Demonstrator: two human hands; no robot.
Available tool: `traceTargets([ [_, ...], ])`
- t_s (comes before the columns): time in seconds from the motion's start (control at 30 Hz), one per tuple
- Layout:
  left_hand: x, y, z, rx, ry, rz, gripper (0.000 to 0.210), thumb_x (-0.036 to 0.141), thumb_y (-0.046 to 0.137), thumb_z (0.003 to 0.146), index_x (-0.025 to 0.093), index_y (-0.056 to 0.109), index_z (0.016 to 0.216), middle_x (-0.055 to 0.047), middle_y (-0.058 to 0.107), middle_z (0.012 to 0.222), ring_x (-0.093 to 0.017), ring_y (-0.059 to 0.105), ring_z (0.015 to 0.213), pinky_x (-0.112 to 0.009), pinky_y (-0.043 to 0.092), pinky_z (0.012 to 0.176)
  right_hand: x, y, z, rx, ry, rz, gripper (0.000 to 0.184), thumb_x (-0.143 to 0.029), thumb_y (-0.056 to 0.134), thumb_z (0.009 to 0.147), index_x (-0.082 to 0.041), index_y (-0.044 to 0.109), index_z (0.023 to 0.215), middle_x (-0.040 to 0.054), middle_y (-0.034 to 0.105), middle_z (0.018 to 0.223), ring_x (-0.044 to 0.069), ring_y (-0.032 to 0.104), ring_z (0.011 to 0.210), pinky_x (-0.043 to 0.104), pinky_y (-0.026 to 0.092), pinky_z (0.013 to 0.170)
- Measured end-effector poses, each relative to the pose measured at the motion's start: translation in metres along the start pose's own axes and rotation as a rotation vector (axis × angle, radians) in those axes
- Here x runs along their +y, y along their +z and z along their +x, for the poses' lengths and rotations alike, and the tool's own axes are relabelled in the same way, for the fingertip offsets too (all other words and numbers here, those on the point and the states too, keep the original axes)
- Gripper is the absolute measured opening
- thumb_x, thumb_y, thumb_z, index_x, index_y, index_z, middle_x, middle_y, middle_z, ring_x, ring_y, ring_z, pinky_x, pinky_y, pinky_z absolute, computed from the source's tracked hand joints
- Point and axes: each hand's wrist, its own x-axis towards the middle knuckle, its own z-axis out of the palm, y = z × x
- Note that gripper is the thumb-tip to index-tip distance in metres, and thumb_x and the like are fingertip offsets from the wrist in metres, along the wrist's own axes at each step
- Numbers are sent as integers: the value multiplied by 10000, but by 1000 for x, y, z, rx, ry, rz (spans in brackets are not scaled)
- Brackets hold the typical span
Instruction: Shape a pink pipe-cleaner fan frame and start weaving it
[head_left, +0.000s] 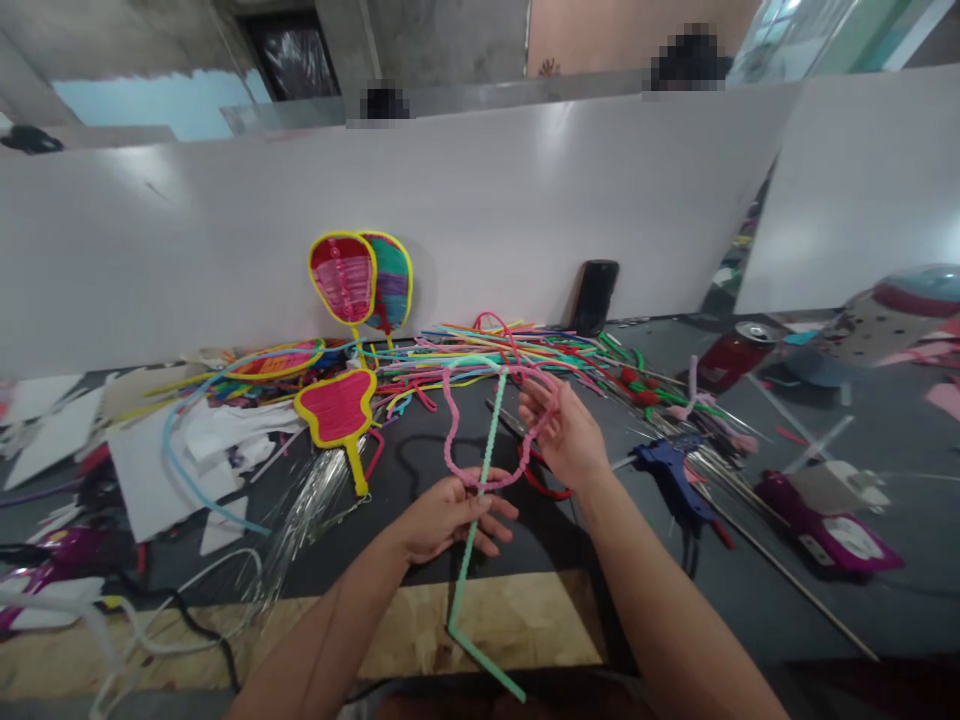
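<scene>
My left hand is closed at the bottom of a wavy loop of twisted pink pipe cleaner, where a mint green pipe cleaner crosses it. The green one runs up through the loop to its top edge, and its lower end bends off to the right below my hand. With fingers curled, my right hand grips the loop's right side. Left of the loop lies a pink fan with a yellow border and yellow handle. Directly behind the loop is a pile of colourful pipe cleaners.
Two finished-looking fans lean against the white partition, near a phone. To the right lie a blue glue gun, a red can and a purple device. White paper and silvery strands lie left.
</scene>
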Motion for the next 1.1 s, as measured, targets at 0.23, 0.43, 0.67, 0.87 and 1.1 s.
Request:
traceTargets([
  [0.23, 10, -5, -2, 106, 165, -101, 374, 205, 617, 795, 220, 533, 1159, -83, 648, 943, -177, 662, 777, -291, 548, 635, 16, 4, -12, -232, 209, -65, 226, -351, 723, 685, -212, 675, 857, 10, 691, 836, 107, 617, 733, 214, 492, 669],
  [0.43, 5, -2, -1, 79, 117, -114, 411, 197, 631, 784, 202, 521, 1179, -73, 638, 911, -178, 661, 766, -308, 544, 637, 18, 6, -17, -260, 339, 8, 252, -269, 737, 676, -185, 668, 903, 16, 696, 815, 104, 623, 695, 198, 486, 611],
  [0.67, 4, 3, 1, 70, 102, -85, 424, 233, 658, 763, 213, 534, 1168, -64, 625, 897, -181, 658, 763, -298, 540, 621, 15, 10, -18, -280, 368, 130, 178, -226, 728, 678, -177, 641, 826, -28, 611, 616, 79, 566, 572, 178, 460, 545],
  [0.87, 3, 5, 1, 77, 95, -60, 437, 246, 666, 756, 215, 531, 1171, -61, 619, 884, -177, 654, 759, -292, 545, 611, 17, 10, -19, -283, 354, 134, 161, -238, 724, 677, -189, 612, 784, -33, 579, 606, 86, 546, 578, 189, 451, 537],
  [1.1, 3, 3, 1, 84, 110, -61, 445, 245, 656, 765, 212, 520, 1188, -62, 620, 885, -178, 655, 763, -297, 546, 616, 18, 10, -18, -264, 335, 114, 190, -254, 746, 653, -195, 634, 795, -27, 623, 640, 88, 566, 595, 189, 454, 547],
])
